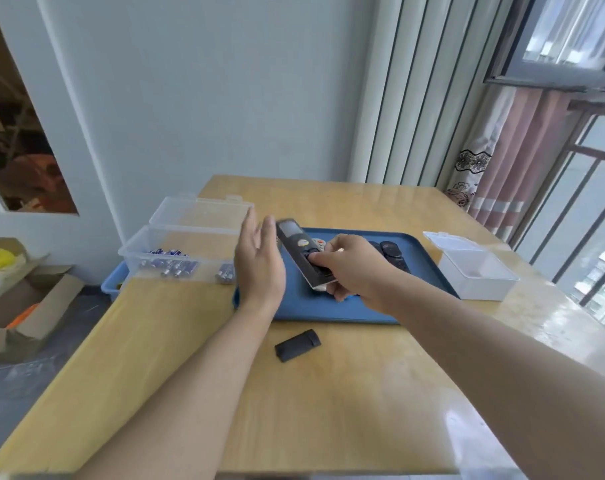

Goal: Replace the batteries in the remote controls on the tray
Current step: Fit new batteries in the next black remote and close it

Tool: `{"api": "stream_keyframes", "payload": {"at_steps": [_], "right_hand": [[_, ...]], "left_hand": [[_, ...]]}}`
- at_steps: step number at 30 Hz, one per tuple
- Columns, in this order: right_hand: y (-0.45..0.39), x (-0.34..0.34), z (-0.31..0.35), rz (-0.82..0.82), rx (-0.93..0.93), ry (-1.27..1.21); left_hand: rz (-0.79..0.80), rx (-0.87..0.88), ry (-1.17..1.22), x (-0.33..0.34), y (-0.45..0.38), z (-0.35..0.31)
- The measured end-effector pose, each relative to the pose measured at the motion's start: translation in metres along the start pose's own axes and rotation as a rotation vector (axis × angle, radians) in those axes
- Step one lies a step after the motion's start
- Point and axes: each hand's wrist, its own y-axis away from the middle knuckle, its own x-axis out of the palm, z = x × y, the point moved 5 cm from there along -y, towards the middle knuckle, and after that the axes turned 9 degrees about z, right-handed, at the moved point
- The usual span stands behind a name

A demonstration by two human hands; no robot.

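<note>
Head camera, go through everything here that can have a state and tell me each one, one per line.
Left hand: open, fingers straight, holding nothing.
Right hand: grips the black remote.
Black remote: lifted over the tray, tilted.
Battery cover: off, lying on the table.
Clear battery box: lid open, batteries inside.
White box: lid open.
Blue tray: flat on the table, more remotes on it.

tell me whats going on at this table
A person is working on remote controls over a blue tray. The right hand grips a dark remote by its near end, thumb on its face, holding it tilted above the tray. The left hand is open beside it, holding nothing. A black battery cover lies on the wooden table, and a clear box of batteries sits to the left.
</note>
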Motion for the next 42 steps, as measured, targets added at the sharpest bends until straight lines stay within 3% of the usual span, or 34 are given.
{"api": "stream_keyframes", "payload": {"at_steps": [4, 9, 12, 15, 26, 28, 33, 37, 42], "right_hand": [[0.004, 0.012, -0.001, -0.037, 0.033, 0.248], [-0.002, 0.027, 0.002, -0.086, 0.016, 0.469], [-0.006, 0.035, -0.001, -0.053, 0.085, 0.607], [-0.006, 0.040, -0.005, -0.033, 0.190, 0.755], [-0.008, 0.041, 0.007, -0.039, 0.190, 1.116], [-0.014, 0.040, 0.024, -0.118, 0.089, 1.168], [-0.034, 0.062, 0.089, -0.248, -0.367, 1.076], [-0.057, 0.095, 0.114, -0.045, -0.622, 1.238], [-0.088, 0.124, 0.106, 0.163, -0.476, 1.426]], "left_hand": [[-0.104, 0.132, -0.166, -0.041, -0.006, -0.003], [-0.079, 0.296, -0.518, -0.086, -0.021, -0.003], [-0.038, 0.286, -0.796, -0.107, -0.027, 0.003], [0.001, 0.169, -0.987, -0.120, -0.030, 0.022], [-0.061, 0.049, -1.022, -0.124, -0.031, 0.028], [-0.089, 0.038, -1.011, -0.125, -0.030, 0.028], [-0.159, 0.039, -0.933, -0.125, -0.021, 0.017], [-0.165, 0.076, -0.895, -0.125, -0.017, 0.014], [-0.176, 0.089, -0.877, -0.127, -0.018, 0.018]]}}
